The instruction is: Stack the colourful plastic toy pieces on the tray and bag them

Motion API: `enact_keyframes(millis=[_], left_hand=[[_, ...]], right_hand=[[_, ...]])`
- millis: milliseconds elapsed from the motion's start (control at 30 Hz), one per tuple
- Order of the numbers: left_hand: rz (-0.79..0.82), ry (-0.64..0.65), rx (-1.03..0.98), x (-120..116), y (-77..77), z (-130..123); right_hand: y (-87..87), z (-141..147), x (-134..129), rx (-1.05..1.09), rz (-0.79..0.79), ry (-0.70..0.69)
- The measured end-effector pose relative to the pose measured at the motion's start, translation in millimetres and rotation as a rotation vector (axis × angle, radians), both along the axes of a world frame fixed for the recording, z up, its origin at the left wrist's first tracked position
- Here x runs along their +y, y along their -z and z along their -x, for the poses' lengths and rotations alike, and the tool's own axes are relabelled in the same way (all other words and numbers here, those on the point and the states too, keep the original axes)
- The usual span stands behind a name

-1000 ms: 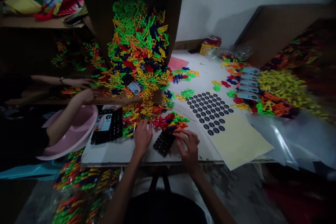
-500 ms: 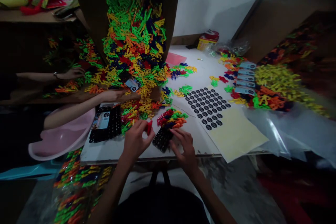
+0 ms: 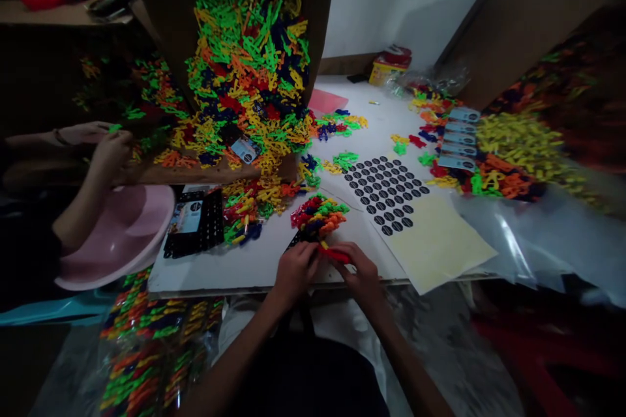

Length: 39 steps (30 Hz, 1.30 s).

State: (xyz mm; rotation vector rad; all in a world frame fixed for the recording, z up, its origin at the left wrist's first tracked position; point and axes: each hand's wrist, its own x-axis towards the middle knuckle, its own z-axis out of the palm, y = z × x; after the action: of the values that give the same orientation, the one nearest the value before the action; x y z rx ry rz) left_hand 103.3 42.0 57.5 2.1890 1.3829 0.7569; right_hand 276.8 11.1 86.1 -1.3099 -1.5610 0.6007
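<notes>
A clear bag of colourful small plastic figures (image 3: 320,214) lies on the table just beyond my hands. Its black dotted card (image 3: 295,241) shows at the near end, partly covered by my fingers. My left hand (image 3: 295,270) is closed at this card, thumb and fingers pinched on its edge. Beside it my right hand (image 3: 362,272) is closed around a small red elongated piece (image 3: 337,255), whose kind I cannot make out. The fingertips of both hands nearly meet at the card.
Black cards (image 3: 195,221) lie at the left. A sticker sheet (image 3: 386,192) is on the right, near a yellow figure pile (image 3: 518,150). A large box spills figures (image 3: 249,78) behind. A co-worker's hands (image 3: 110,143) hold a green piece above a pink basin (image 3: 147,221).
My left hand has moved right onto the card. The red piece, earlier in my left hand, now shows in my right. The co-worker's hands have drawn back left and come together.
</notes>
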Motion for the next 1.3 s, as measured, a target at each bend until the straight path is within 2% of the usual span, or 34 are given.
enact_keyframes(millis=[100,233,367,467,667,833,933,1100,1200,1300], left_hand=[[0.024,-0.100,0.119,6.8,-1.5,-4.2],[0.053,-0.055,0.248,13.4,-3.3,-9.9],[0.084,-0.102,0.305,16.2,2.2,-18.5],[0.094,-0.127,0.320,18.4,5.2,-24.0],[0.123,-0.189,0.312,22.9,9.3,-29.3],[0.074,-0.207,0.269,18.9,18.2,-30.2],[0.054,-0.199,0.254,16.6,21.1,-29.6],[0.083,-0.163,0.281,19.5,18.0,-27.4],[0.104,-0.121,0.300,21.1,15.3,-25.5],[0.090,-0.144,0.267,18.4,15.5,-24.4]], right_hand=[[-3.7,-2.2,11.7,-0.021,-0.019,-0.064],[-2.4,-7.1,23.9,-0.070,0.022,-0.117],[4.9,-10.9,27.1,-0.156,-0.026,-0.112],[11.1,-10.9,26.7,-0.198,-0.104,-0.071],[20.3,-1.4,29.1,-0.248,-0.311,0.100],[27.9,3.9,27.3,-0.276,-0.328,0.141],[34.1,2.3,22.9,-0.266,-0.365,0.120],[40.6,1.1,14.9,-0.261,-0.365,0.069],[40.1,3.3,14.5,-0.268,-0.368,0.084],[37.4,6.2,18.4,-0.265,-0.396,0.132]])
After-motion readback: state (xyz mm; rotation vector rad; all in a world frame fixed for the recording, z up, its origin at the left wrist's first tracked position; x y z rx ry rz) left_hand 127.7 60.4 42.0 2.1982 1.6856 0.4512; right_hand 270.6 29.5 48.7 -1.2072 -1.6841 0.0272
